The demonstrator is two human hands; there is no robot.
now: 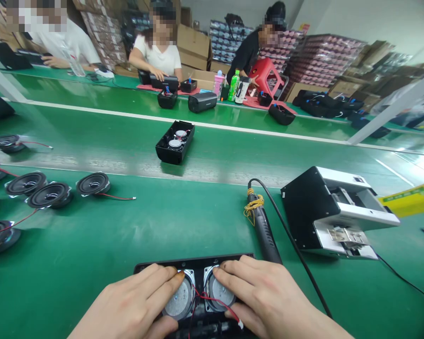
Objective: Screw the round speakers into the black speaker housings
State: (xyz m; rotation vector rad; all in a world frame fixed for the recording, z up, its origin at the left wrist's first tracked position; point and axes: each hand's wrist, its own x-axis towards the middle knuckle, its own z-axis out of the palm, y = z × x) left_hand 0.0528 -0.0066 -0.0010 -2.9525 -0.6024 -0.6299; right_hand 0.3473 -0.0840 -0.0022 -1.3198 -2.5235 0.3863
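Head view, black casing (199, 262), green worktop (194, 221), people (159, 55) opposite, cartons (193, 39) stacked behind

A black plastic case (199, 270) lies open-side up on the green bench — inside, side by side, sit a left speaker (178, 300) and a right speaker (219, 293), round grey backs upward, red wires (214, 298) trailing between.
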